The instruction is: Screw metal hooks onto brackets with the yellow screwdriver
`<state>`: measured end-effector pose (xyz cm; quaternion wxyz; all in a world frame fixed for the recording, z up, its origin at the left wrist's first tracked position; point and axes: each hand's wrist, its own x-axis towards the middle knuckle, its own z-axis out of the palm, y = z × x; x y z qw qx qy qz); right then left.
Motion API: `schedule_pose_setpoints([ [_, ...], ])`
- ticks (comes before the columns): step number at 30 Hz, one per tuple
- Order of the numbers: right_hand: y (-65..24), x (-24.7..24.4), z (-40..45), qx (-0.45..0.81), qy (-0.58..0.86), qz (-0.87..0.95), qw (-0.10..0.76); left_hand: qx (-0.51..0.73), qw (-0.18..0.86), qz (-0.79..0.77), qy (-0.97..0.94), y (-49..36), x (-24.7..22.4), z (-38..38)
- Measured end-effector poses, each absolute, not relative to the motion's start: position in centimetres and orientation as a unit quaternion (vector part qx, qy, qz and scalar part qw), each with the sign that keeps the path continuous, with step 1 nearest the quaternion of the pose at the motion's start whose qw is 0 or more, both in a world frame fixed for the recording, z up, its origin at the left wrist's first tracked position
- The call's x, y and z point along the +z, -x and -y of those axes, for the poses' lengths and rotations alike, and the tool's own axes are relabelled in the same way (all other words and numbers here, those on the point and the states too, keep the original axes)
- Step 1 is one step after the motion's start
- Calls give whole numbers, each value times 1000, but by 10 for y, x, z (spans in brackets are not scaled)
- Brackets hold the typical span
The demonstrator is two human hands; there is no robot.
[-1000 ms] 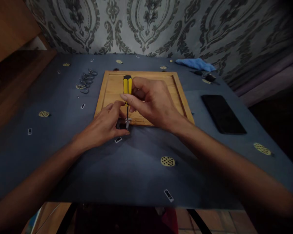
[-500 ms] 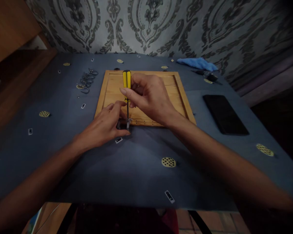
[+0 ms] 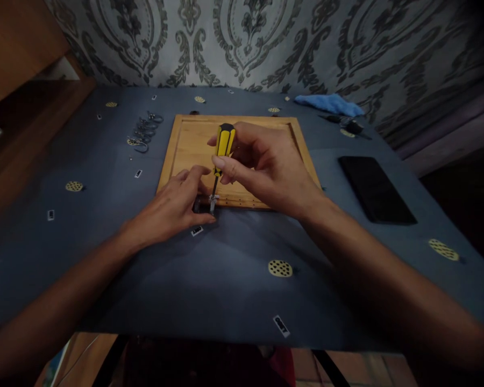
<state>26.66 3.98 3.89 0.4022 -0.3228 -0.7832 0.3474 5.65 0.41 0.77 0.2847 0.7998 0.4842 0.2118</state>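
Note:
My right hand (image 3: 266, 166) grips a yellow-and-black screwdriver (image 3: 225, 144) by its handle, fingers closed round it. The shaft leans slightly, with its tip down at a small metal hook (image 3: 212, 204) on the front edge of a wooden board (image 3: 189, 145). My left hand (image 3: 173, 201) steadies that hook, thumb below and fingers above, closed about it. Part of the hook is hidden by the fingers. A line of small holes runs along the board's near edge, right of the hook.
Several similar metal hooks (image 3: 145, 128) lie in a row left of the board. A black phone (image 3: 375, 189) rests at the right. Behind it are a blue cloth (image 3: 329, 104) and a dark tool (image 3: 350, 124). The patterned wall (image 3: 242, 43) borders the table's back.
My right hand has shifted right and toward me, tilting the screwdriver handle to the right. The left hand stays at the hook.

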Motion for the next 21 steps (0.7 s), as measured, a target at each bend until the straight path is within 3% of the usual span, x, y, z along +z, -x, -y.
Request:
schedule_pose_setpoints([
  [9,-268,50,-31,339,350,738,467,228,270,-470,-809,-55,3,-4],
  [21,-269,41,-33,311,369,769,420,221,262,-462,-818,-54,3,-4],
])
